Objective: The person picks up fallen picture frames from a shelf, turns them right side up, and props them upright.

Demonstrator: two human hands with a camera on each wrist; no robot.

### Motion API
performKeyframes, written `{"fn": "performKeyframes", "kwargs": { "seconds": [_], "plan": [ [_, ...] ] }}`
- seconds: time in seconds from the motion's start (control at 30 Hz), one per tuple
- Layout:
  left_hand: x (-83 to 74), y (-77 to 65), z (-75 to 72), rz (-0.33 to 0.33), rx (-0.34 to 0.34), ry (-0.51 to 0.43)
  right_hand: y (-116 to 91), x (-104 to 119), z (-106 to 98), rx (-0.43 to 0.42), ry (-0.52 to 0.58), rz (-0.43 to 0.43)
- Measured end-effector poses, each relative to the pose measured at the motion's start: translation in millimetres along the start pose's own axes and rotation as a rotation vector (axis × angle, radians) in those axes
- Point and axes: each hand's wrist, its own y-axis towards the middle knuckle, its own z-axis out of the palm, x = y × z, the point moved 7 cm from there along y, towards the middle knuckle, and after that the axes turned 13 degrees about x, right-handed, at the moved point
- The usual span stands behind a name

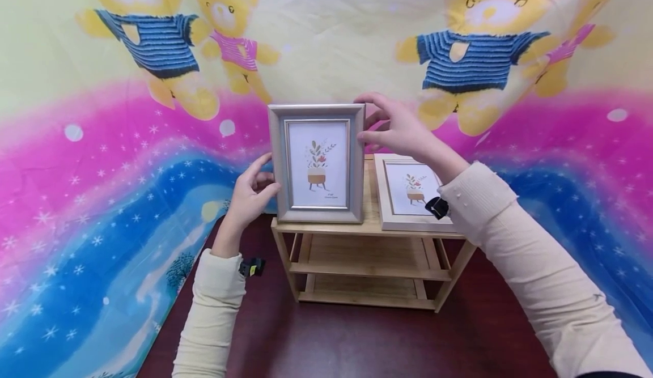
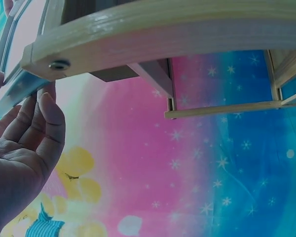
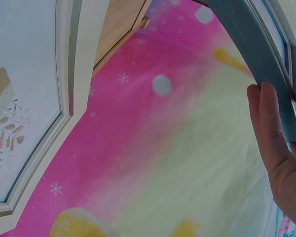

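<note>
A silver-grey picture frame (image 1: 318, 162) with a potted-plant print stands upright at the left front of the wooden rack's (image 1: 367, 270) top, facing me. My left hand (image 1: 251, 191) holds its left side low down, thumb toward the front and fingers behind. At the upper right corner my right hand (image 1: 398, 131) grips the edge between thumb and fingers. The right wrist view shows that hand (image 3: 281, 143) around the frame's side (image 3: 266, 64). In the left wrist view the left hand's fingers (image 2: 49, 113) reach behind the frame, beside the rack's edge.
A pale picture frame (image 1: 382, 196) with a similar print lies face up on the rack's right half, partly hidden by my right sleeve. Lower shelves sit beneath. The rack stands on a dark red table (image 1: 347, 338), before a bear-patterned cloth (image 1: 326, 43).
</note>
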Motion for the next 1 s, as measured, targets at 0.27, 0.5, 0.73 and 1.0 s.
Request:
{"fn": "performKeyframes", "kwargs": {
  "seconds": [0.27,0.5,0.73,1.0],
  "plan": [
    [-38.9,-12.2,2.2,0.060,-0.085,0.105,-16,2,-9,-0.040,-0.130,0.001],
    [-83.3,-31.6,7.6,0.268,-0.292,0.251,-49,0,-17,-0.135,-0.201,0.014],
    [-77.7,-36.6,21.8,0.367,-0.296,0.178,-85,-1,-18,-0.156,-0.210,0.009],
    [-79.5,-38.3,57.6,0.401,-0.228,0.089,-123,-11,-15,-0.158,-0.243,0.048]
  ]
}}
